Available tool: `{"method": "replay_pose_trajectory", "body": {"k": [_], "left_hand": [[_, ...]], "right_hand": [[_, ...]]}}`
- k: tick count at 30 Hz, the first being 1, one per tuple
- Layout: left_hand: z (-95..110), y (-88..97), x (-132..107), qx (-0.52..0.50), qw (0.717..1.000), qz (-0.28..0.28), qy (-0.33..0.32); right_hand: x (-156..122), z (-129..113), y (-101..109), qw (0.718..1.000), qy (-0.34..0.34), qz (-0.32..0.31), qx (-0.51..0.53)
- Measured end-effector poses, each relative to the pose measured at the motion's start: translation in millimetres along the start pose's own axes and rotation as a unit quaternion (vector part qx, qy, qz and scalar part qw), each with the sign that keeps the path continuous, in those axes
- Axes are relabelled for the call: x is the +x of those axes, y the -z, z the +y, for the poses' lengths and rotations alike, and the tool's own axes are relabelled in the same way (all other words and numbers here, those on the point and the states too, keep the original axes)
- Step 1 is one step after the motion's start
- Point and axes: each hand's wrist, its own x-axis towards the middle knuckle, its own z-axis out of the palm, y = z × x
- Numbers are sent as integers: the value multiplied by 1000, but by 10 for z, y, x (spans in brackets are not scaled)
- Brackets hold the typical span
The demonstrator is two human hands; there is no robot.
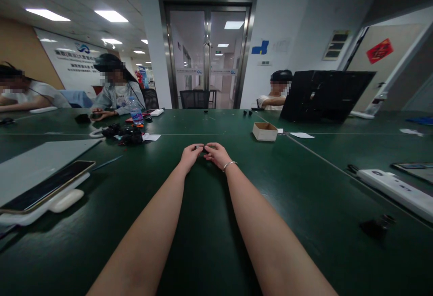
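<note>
Where left hand [190, 155] nears right hand [219, 154] | small dark piece [204, 149] held between

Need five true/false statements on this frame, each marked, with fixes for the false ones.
1. The two hands are held wide apart. False: the left hand and the right hand are close together, with a small dark item between them, too small to identify.
2. A silver-coloured bracelet circles the right wrist. True.
3. The bracelet is farther from the viewer than the open box. False: the open box is farther off, to the right of both hands.
4. The plastic bottle stands upright. True.
5. A dark-screened phone lies left of the left hand. True.
</note>
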Motion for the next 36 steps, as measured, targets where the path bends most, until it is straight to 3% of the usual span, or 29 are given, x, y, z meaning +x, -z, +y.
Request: {"method": "replay_pose_trajectory", "body": {"k": [5,11,18,25,32,36], "left_hand": [[16,27,-38,39,999,-12,-29],[10,44,-58,-14,999,-28,-23],[26,37,-60,-8,1000,-1,-10],[39,80,-49,92,996,17,-8],[129,127,-110,266,964,11,6],[163,127,-132,294,956,16,12]], "right_hand": [[-83,-61,64,999,0,-28,37],[-126,-89,86,995,-12,-55,83],[-135,-93,102,996,-12,-41,84],[-151,-95,115,996,-15,-53,68],[-162,-112,131,995,-27,-82,52],[-170,-131,129,994,-42,-89,46]]}}
